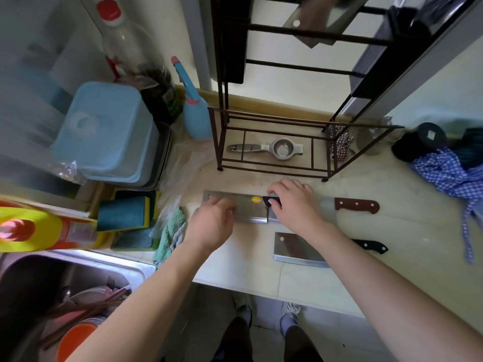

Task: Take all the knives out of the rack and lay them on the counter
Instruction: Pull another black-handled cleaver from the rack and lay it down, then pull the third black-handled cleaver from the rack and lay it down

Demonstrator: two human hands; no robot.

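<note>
A cleaver with a yellow sticker (245,205) lies flat on the counter (392,231) in front of the rack. My right hand (295,205) grips its black handle. My left hand (211,220) is curled over the blade's left end. Right of it lies a knife with a brown wooden handle (356,205); my right hand hides its blade. Nearer me lies a second cleaver (295,249), whose black handle (369,245) shows past my right forearm. The dark metal rack (222,142) stands behind, and one more cleaver (311,19) hangs in its top.
A metal lemon squeezer (274,148) lies inside the rack's base. A blue spray bottle (194,111), a blue lidded box (104,131) and sponges (122,214) crowd the left. A sink (78,296) holds dishes at lower left. A blue checked cloth (449,173) lies at right.
</note>
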